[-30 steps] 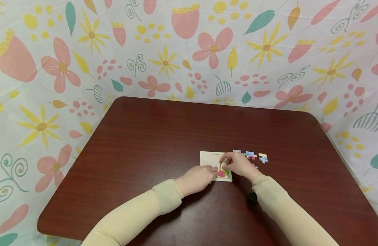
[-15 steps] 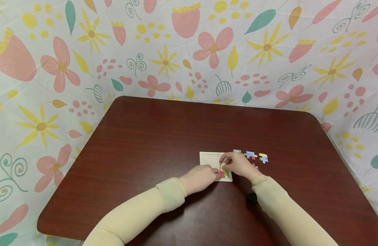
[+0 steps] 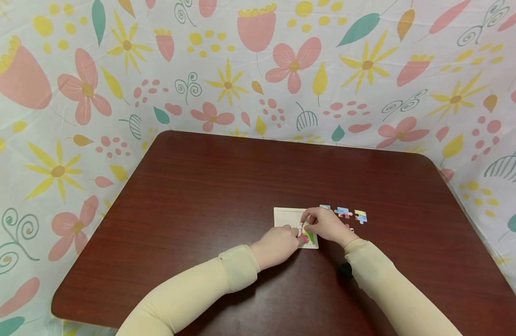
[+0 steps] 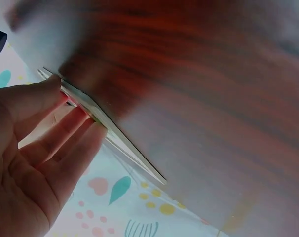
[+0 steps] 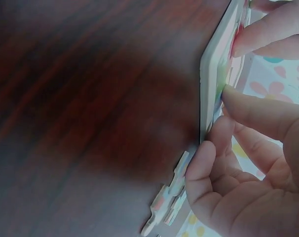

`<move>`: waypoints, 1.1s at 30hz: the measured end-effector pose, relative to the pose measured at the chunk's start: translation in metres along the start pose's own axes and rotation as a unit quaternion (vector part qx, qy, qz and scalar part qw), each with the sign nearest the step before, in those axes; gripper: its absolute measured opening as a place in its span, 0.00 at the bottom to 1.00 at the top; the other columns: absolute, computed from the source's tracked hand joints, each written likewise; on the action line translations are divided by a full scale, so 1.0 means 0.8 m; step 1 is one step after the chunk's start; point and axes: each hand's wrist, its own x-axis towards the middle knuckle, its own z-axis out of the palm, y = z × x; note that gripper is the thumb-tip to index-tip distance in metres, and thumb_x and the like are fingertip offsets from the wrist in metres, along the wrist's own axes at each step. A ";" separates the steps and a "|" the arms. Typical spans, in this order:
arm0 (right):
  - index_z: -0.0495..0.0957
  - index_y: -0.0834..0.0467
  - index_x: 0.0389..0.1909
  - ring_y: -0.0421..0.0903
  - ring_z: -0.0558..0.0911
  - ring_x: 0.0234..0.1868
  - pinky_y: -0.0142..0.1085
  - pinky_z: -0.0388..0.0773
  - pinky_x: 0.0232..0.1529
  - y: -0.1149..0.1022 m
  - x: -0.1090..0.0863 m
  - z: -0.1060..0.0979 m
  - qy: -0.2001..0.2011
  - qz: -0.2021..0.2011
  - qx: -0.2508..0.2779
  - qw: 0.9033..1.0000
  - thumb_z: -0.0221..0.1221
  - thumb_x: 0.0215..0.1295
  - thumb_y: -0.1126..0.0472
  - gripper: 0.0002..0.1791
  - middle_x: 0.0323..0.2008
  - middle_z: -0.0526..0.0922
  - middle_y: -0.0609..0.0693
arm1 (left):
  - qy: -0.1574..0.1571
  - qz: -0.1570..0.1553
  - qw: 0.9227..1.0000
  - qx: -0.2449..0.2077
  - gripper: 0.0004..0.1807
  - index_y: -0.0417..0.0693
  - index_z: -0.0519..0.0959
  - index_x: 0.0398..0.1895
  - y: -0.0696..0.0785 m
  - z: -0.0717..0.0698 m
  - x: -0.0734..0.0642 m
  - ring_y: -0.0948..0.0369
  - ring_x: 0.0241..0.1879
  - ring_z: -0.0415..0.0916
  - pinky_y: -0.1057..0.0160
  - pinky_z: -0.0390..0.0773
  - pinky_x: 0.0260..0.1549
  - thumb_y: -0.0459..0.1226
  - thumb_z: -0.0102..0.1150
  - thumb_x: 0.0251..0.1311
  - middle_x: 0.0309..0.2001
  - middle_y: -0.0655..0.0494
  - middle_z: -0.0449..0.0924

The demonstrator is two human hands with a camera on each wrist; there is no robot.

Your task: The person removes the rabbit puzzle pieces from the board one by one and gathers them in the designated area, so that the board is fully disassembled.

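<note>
A pale jigsaw puzzle tray (image 3: 286, 215) lies flat on the table, with pink and green picture pieces fitted in its right part. My left hand (image 3: 279, 246) reaches over its near side; the extended fingertips press on the pink area. Above the tray's right side is my right hand (image 3: 328, 225), thumb and index finger bent around a small yellowish puzzle piece (image 3: 305, 229) at the picture. That piece is largely covered by the fingers. From the right wrist view, the thumb touches the picture surface and the other fingers curl beside the tray's edge (image 5: 205, 94).
Loose puzzle pieces lie right of the tray, among them a blue and pink one (image 3: 343, 212) and a yellow and blue one (image 3: 360, 216). Another piece (image 3: 324, 206) shows behind the right hand. The dark wooden table (image 3: 207, 186) meets a flowered cloth (image 3: 241, 60) at the back.
My left hand has shifted slightly right, its fingertips sliding farther over the pink part of the picture. The right hand stays in nearly the same place and pose.
</note>
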 end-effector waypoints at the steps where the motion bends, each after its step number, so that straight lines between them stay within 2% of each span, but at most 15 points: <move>1: 0.79 0.59 0.35 0.43 0.70 0.23 0.35 0.68 0.24 0.000 0.000 0.000 0.001 0.000 0.000 1.000 0.63 0.55 0.69 0.07 0.23 0.73 0.49 | 0.000 -0.001 1.000 0.002 0.12 0.64 0.82 0.48 0.000 0.000 0.001 0.65 0.30 0.74 0.71 0.75 0.24 0.42 0.54 0.63 0.33 0.62 0.78; 8: 0.79 0.58 0.34 0.45 0.71 0.28 0.35 0.70 0.28 0.000 -0.001 -0.001 0.013 -0.019 -0.010 1.000 0.63 0.55 0.70 0.06 0.28 0.74 0.51 | -0.015 0.006 1.000 0.011 0.14 0.62 0.80 0.52 0.000 0.003 0.006 0.65 0.34 0.75 0.72 0.76 0.28 0.43 0.52 0.65 0.38 0.64 0.79; 13: 0.79 0.58 0.33 0.47 0.74 0.32 0.37 0.72 0.31 0.000 -0.001 -0.001 0.012 -0.027 -0.007 1.000 0.63 0.55 0.70 0.06 0.31 0.75 0.53 | -0.026 0.004 1.000 0.011 0.13 0.64 0.82 0.50 -0.004 0.003 0.009 0.65 0.33 0.75 0.71 0.76 0.27 0.44 0.53 0.65 0.39 0.64 0.79; 18: 0.78 0.56 0.32 0.45 0.72 0.30 0.37 0.70 0.31 0.002 0.002 -0.004 0.011 -0.028 -0.009 1.000 0.62 0.56 0.70 0.06 0.29 0.75 0.50 | -0.032 0.000 0.999 -0.001 0.13 0.68 0.82 0.48 -0.008 0.001 0.010 0.64 0.31 0.74 0.71 0.75 0.26 0.45 0.54 0.64 0.38 0.64 0.79; 23: 0.78 0.57 0.31 0.44 0.71 0.27 0.36 0.69 0.30 0.004 0.005 -0.006 0.009 -0.037 -0.006 0.999 0.60 0.59 0.71 0.06 0.26 0.74 0.48 | -0.024 0.008 1.000 0.011 0.13 0.66 0.82 0.49 -0.007 0.001 0.009 0.64 0.31 0.74 0.71 0.75 0.26 0.45 0.53 0.65 0.38 0.64 0.79; 33: 0.78 0.56 0.32 0.43 0.72 0.29 0.36 0.70 0.31 0.012 0.003 -0.011 0.002 -0.067 0.014 0.998 0.60 0.60 0.70 0.05 0.27 0.76 0.47 | -0.021 0.006 1.000 0.000 0.11 0.64 0.83 0.45 -0.005 0.003 0.010 0.64 0.33 0.75 0.70 0.76 0.28 0.43 0.54 0.64 0.38 0.63 0.81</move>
